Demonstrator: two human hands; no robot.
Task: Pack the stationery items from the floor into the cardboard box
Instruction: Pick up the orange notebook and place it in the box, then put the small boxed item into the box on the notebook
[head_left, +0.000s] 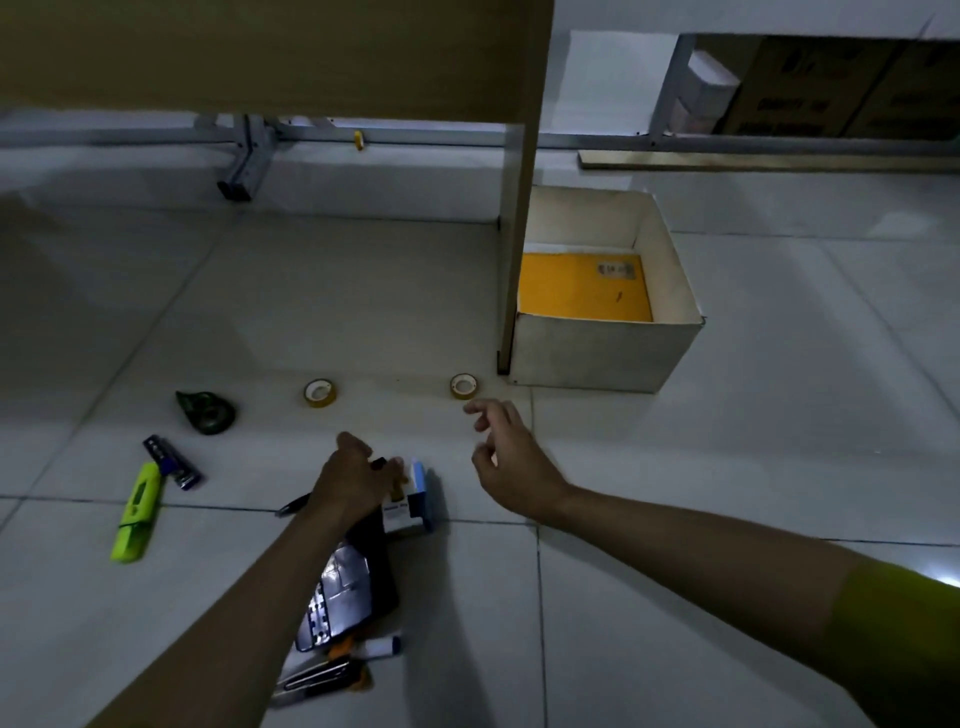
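The open cardboard box (597, 358) stands on the floor at right of centre, with a yellow envelope (576, 291) lying flat inside. My left hand (353, 480) closes over a small blue and white box (413, 499) on the floor. My right hand (511, 457) hovers open just beyond it, near a small tape roll (463, 386). A second tape roll (319, 393), a green tape dispenser (205, 411), a dark stapler (172, 462) and a lime highlighter (137, 512) lie to the left. A dark pouch (345, 587) and pens (332, 670) lie under my left forearm.
A table leg (517, 234) stands against the box's left side, with the tabletop (260, 52) overhead. Metal frame bars (244, 161) run along the back. Stacked cartons (831, 88) sit on a shelf at the far right.
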